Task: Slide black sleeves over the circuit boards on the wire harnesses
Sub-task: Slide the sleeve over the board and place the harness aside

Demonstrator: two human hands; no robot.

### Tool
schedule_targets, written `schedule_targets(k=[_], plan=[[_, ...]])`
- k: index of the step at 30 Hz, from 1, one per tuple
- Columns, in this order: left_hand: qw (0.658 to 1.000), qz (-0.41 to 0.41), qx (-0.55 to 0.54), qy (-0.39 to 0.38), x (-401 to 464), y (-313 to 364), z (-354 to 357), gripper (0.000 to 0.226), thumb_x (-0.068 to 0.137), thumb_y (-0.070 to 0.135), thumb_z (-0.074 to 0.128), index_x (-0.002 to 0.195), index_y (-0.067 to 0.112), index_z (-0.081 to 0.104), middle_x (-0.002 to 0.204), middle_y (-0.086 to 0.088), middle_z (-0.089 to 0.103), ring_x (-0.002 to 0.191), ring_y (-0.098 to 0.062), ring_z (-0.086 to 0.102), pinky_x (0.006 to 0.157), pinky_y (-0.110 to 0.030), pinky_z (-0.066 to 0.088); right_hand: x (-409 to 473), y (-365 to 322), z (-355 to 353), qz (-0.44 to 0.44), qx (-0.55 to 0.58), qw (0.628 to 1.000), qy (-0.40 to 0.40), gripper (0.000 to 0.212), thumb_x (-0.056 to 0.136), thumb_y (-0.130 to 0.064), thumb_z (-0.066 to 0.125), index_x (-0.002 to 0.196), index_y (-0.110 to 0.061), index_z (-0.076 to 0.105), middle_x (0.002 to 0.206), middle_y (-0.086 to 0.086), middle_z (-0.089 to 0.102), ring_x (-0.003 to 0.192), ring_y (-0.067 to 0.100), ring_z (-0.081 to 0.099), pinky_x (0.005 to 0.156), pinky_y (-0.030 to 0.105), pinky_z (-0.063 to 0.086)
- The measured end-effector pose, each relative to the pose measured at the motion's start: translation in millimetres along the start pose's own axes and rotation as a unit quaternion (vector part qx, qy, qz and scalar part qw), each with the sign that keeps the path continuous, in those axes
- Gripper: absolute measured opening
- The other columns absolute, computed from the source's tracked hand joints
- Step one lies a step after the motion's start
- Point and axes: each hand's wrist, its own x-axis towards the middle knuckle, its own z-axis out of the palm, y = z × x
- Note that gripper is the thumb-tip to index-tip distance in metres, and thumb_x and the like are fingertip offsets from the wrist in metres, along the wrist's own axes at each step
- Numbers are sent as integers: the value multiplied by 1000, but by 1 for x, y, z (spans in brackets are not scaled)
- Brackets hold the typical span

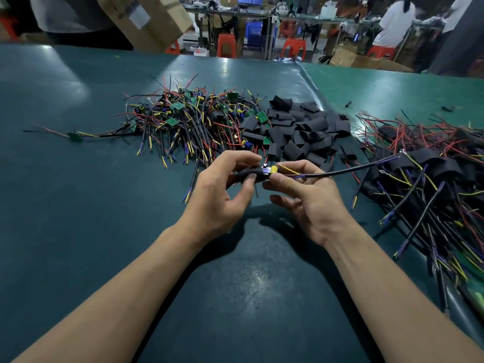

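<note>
My left hand [222, 189] pinches a black sleeve [247, 175] between thumb and fingers, above the green table. My right hand [303, 195] pinches a small circuit board [271, 170] with a yellow part, right at the sleeve's open end. The board's black cable [348, 170] trails out to the right, with yellow and purple leads showing. Part of the board is hidden inside the sleeve or behind my fingers. A pile of loose black sleeves [301, 127] lies just beyond my hands.
A tangled heap of bare wire harnesses [188, 119] with green boards lies at the back left. A heap of sleeved harnesses [429, 184] fills the right side. One stray harness [76, 136] lies far left. Cardboard boxes, red stools and people are beyond the table's far edge.
</note>
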Motion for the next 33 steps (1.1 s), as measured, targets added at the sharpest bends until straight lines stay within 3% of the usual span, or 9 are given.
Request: schedule_targets(k=[6, 10, 15, 20, 24, 30, 33], plan=[[1000, 20, 23, -8, 1, 3, -1, 31, 86, 1, 68, 117, 4, 63, 110, -2, 69, 103, -13, 68, 94, -34, 54, -1, -1, 0, 7, -8, 1000, -3, 27, 65, -10, 75, 90, -12, 65, 78, 3, 73, 67, 17, 71, 53, 24, 53], [999, 39, 31, -7, 2, 5, -4, 24, 87, -4, 68, 109, 2, 67, 111, -6, 69, 105, -16, 68, 93, -39, 55, -1, -6, -3, 6, -57, 998, -5, 26, 62, -11, 78, 87, -11, 69, 75, 4, 73, 61, 16, 68, 52, 23, 53], [994, 83, 65, -11, 3, 8, -3, 20, 84, 4, 76, 103, 0, 72, 114, -9, 69, 106, -17, 67, 90, -38, 55, -1, -9, -8, 17, -46, 999, -6, 26, 60, -11, 78, 85, -9, 70, 69, 5, 71, 54, 15, 64, 49, 20, 50], [996, 79, 42, -6, 2, 10, -2, 14, 86, -2, 71, 100, 1, 75, 112, -10, 70, 105, -19, 68, 88, -42, 56, -1, -14, -10, 54, -48, 997, -32, 27, 61, -9, 75, 87, -7, 68, 67, 3, 70, 55, 13, 65, 50, 19, 51], [996, 79, 27, -18, 1, 12, -1, 14, 86, -2, 71, 99, 1, 75, 113, -11, 70, 106, -18, 68, 88, -43, 56, -3, -18, -13, 29, -57, 997, -43, 19, 61, -8, 76, 80, -11, 73, 69, 3, 71, 56, 13, 65, 51, 20, 51], [994, 96, 55, -14, 2, 12, -2, 20, 85, -5, 71, 101, 7, 75, 115, -6, 70, 108, -11, 67, 92, -30, 54, -4, -11, -7, -27, -82, 995, -39, 18, 63, -12, 79, 81, -16, 77, 76, 7, 73, 67, 17, 68, 57, 23, 53], [998, 65, 21, -9, 2, 10, -2, 24, 87, -1, 71, 111, 3, 70, 118, -6, 69, 111, -15, 66, 96, -39, 53, -4, -13, -7, -19, -36, 998, -42, 18, 71, -12, 72, 87, -13, 79, 84, 8, 75, 73, 18, 70, 61, 25, 55]])
